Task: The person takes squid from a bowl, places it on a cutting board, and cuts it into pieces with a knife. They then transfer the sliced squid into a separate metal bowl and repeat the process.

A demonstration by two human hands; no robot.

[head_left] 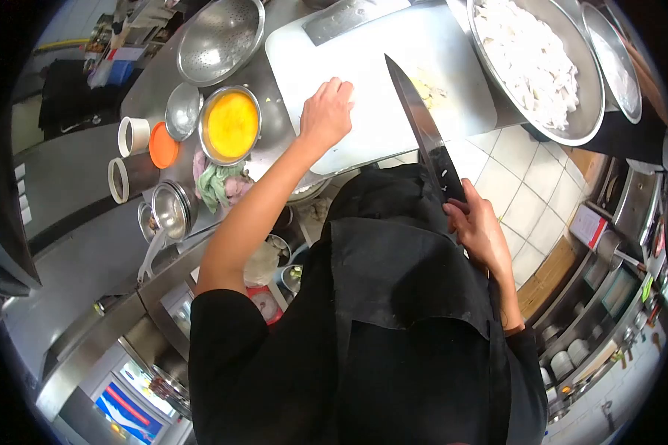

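My right hand [479, 226] is closed around the handle of a large kitchen knife [425, 126]. The blade points away from me across the white cutting board [300, 70], beside a small pile of pale yellow slices [429, 93]. My left hand [326, 113] is over the board's left part with its fingers curled in. Whether anything is inside those fingers is hidden. At the board's far edge lies a second wide metal blade [352, 21].
To the right stands a big metal bowl [594, 122] of white cut pieces. On the left are a colander [223, 41], a bowl of yellow liquid [232, 124], an orange lid [164, 144], cloths [219, 182] and a stack of ladles or strainers [172, 211].
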